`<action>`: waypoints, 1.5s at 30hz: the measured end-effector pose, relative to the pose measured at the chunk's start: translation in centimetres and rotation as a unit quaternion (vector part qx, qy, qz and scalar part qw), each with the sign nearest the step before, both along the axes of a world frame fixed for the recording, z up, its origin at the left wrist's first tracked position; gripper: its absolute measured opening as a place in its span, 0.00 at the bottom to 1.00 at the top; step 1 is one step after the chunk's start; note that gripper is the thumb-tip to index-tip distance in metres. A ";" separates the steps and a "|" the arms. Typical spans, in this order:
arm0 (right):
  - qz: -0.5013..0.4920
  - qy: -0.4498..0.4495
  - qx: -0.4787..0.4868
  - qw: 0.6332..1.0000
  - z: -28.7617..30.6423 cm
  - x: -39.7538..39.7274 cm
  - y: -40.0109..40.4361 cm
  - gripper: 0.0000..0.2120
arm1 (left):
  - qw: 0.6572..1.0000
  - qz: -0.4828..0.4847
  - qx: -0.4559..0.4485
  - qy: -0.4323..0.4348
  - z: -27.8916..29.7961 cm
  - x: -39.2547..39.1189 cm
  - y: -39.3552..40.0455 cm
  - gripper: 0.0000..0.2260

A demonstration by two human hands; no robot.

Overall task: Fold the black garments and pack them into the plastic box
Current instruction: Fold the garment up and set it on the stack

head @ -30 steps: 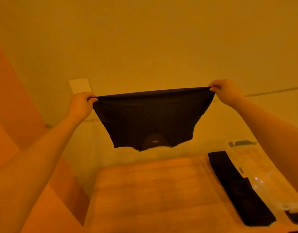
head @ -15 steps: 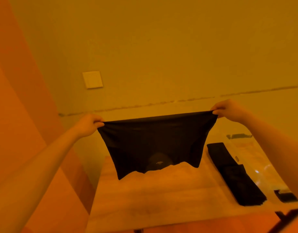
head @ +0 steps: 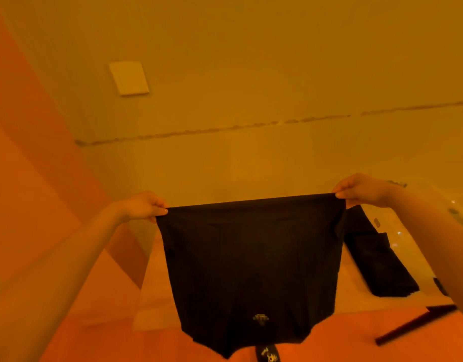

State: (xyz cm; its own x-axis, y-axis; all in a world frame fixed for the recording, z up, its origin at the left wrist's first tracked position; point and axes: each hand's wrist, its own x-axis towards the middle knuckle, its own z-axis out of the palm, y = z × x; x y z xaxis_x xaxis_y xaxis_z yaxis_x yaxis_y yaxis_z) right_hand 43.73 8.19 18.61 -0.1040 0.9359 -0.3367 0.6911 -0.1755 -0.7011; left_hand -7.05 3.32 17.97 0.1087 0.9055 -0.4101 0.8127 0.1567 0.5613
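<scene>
Yellow light is spread over everything, so true colours are hard to tell. A big plain wall is seen at the back, and a long thin crack runs across it. A pale wooden table is seen below the wall.

A black garment is held up in the air in front of the table, and much of the table top is hidden behind it. Its top edge is pulled flat and tight between two hands. Its bottom edge hangs down past the near edge of the table. A small light mark is seen low on the cloth.

More black cloth, a folded garment, lies flat on the table, to the right of the held garment. A clear plastic box is partly seen on the table, just beyond the folded garment, behind the right arm. What is inside cannot be told.

A dark bar is seen low down, under the right end of the table.

A square wall switch is fixed high on the wall, above and left of the table.

The left top corner of the held garment is pinched by the left hand, with fingers curled round the cloth. The right top corner is pinched the same way by the right hand.
</scene>
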 end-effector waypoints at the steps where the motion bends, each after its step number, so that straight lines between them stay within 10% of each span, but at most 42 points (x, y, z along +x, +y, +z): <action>1: 0.001 -0.018 -0.013 1.000 -1.5 -0.1 1.3 0.07 | 1.000 0.001 -0.007 0.016 -1.6 0.5 1.2 0.08; 8: 0.021 -0.123 -0.080 0.989 -14.9 -1.8 12.3 0.13 | 0.991 0.030 -0.033 0.123 -14.7 3.4 10.4 0.20; 18: -0.022 -0.161 -0.022 0.986 -24.5 -4.5 21.6 0.10 | 0.960 0.219 0.091 0.147 -24.6 5.2 17.3 0.11; 24: -0.060 -0.098 0.081 0.990 -23.5 -6.6 9.7 0.14 | 0.971 0.133 0.179 0.084 -25.4 12.6 4.3 0.13; 31: -0.146 -0.067 -0.005 0.987 -25.3 -5.6 -8.5 0.14 | 0.895 0.445 0.024 -0.007 -25.5 15.8 -11.6 0.13; 45: 0.028 0.004 -0.091 0.995 -25.3 -21.9 -12.0 0.14 | 0.936 0.352 -0.015 -0.017 -24.6 14.1 -10.4 0.16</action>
